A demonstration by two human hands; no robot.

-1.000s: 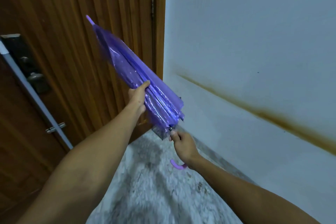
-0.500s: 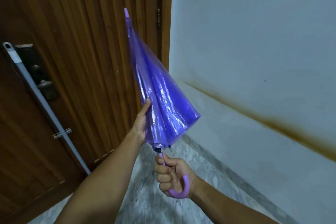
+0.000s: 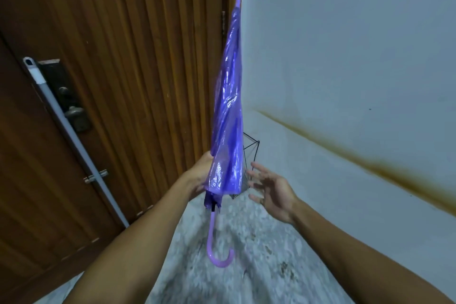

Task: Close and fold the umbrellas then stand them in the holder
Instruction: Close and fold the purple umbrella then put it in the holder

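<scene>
A closed purple translucent umbrella [image 3: 228,111] stands nearly upright in front of me, tip up, its curved lilac handle [image 3: 218,252] hanging free below. My left hand [image 3: 201,175] grips the lower canopy from the left, its fingers hidden behind the plastic. Just right of the canopy, my right hand [image 3: 271,191] hovers with fingers spread and holds nothing. A black wire holder [image 3: 250,153] shows partly behind the umbrella, in the corner by the wall.
A ribbed wooden door [image 3: 128,69] fills the left, with a dark lock and knob [image 3: 74,113]. A grey pole [image 3: 74,138] leans against it. A white wall [image 3: 345,57] with a brown stain runs on the right. Speckled marble floor [image 3: 246,266] lies below.
The umbrella swung from tilted left to nearly upright. My right hand let go of the handle and opened beside the canopy. The view dropped, revealing the wire holder.
</scene>
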